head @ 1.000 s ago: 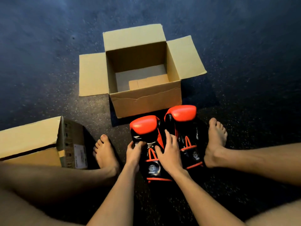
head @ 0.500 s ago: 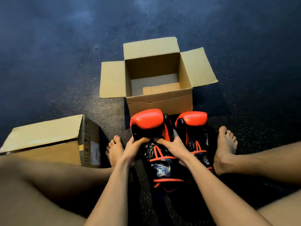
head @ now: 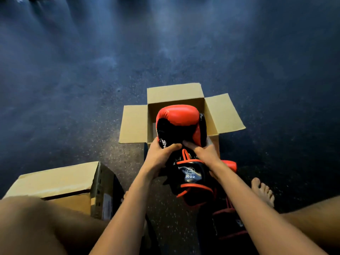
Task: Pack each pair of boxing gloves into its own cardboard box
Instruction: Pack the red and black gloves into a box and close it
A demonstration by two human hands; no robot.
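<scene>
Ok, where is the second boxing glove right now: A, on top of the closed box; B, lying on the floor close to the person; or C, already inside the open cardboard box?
B: the second glove lies on the floor, while the left hand and the right hand hold the first glove over the open box.

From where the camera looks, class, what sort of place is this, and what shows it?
Probably a gym or training room: dark speckled flooring, a red-and-black boxing glove held near an open cardboard box, and a bare foot.
</scene>
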